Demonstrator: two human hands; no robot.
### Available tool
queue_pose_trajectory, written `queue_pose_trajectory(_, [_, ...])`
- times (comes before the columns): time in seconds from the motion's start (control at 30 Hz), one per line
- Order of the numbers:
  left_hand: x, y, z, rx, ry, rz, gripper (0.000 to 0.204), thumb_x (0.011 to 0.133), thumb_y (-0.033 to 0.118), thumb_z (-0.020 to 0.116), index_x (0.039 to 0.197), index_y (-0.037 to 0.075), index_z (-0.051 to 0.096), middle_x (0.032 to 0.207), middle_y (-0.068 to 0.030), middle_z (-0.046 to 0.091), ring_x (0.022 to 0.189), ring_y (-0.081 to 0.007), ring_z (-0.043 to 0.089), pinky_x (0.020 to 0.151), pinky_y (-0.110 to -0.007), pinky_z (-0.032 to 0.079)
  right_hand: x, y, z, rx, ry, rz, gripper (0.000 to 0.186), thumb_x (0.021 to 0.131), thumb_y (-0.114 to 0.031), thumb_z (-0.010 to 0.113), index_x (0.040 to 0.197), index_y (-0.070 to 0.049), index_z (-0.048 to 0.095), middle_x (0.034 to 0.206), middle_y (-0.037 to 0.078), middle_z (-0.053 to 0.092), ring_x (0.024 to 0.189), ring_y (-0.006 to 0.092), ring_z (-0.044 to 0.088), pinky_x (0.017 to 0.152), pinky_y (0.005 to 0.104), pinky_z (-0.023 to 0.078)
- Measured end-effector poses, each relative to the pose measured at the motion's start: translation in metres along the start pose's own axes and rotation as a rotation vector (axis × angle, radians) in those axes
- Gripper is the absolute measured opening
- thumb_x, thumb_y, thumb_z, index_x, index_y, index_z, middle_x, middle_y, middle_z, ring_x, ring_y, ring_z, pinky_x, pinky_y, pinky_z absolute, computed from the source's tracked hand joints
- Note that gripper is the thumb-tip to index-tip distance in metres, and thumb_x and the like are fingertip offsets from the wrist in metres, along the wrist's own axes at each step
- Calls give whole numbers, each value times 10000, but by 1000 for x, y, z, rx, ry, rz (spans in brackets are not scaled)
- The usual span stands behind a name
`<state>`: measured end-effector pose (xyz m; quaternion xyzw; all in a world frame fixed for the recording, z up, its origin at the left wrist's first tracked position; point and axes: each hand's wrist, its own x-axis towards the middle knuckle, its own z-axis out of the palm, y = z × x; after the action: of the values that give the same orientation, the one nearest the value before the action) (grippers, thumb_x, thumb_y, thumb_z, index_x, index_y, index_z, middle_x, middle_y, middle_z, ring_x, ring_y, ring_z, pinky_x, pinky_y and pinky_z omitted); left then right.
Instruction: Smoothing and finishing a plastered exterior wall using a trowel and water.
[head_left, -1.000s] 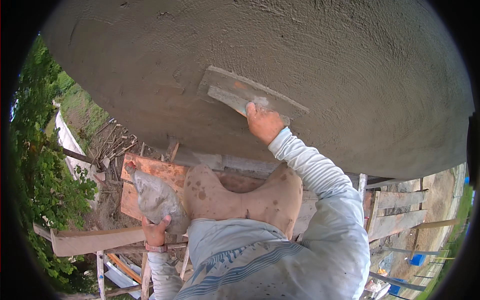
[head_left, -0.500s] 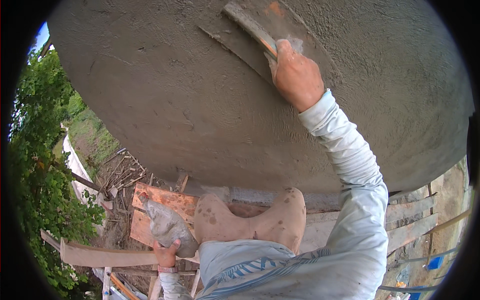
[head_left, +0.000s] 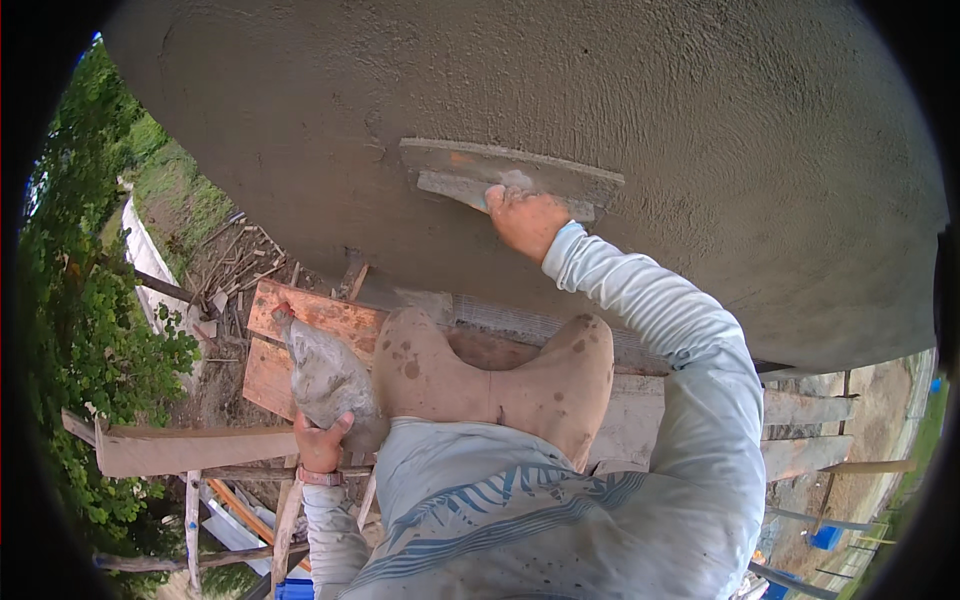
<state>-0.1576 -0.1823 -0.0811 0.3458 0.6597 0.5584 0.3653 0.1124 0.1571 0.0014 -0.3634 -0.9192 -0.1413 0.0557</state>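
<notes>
My right hand is closed round the handle of a long plastering trowel. The trowel lies nearly crosswise against a curved wall of wet grey plaster, with fresh grey mortar on its back. Low on the left, my left hand grips a crumpled, cement-smeared plastic bottle with a reddish cap. The bottle is beside my left knee, its cap end toward the wall. My fingers under the bottle are partly hidden.
Under my legs run scaffold planks, with more boards at right. A wooden rail and poles stand at left. Below lie scrap wood and ground; leafy branches hang at far left. A blue container sits below right.
The trowel in my right hand has come down and left along the wall, turning from a steep slant to nearly level. My left hand still holds the bottle; the view has shifted somewhat.
</notes>
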Motion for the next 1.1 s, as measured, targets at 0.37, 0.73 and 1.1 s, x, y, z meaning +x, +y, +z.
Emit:
queue_pose_trajectory(0.37, [53, 39, 65, -141, -674, -456, 437, 771, 120, 697, 1155, -31, 553, 1070, -77, 641, 932, -155, 592, 848, -298, 458, -186, 43, -46, -8, -583, 118, 148, 888, -144, 427, 936, -27, 502, 772, 192, 654, 688, 350, 663, 587, 451, 533])
queue_pose_trajectory(0.73, [118, 103, 167, 305, -884, 58, 458, 691, 206, 719, 1078, -7, 595, 922, -157, 666, 853, -266, 627, 794, -343, 467, -239, 57, -118, -97, -187, 394, 189, 793, -177, 593, 917, -57, 516, 708, 122, 625, 570, 315, 625, 478, 429, 500])
queue_pose_trajectory(1.1, [55, 24, 40, 151, -444, -61, 561, 680, -27, 723, 1202, -15, 518, 1107, -122, 626, 1019, -183, 586, 894, -315, 445, -85, 35, 42, 6, 20, 101, 114, 865, -124, 468, 931, -34, 490, 735, 152, 612, 580, 325, 633, 472, 410, 511])
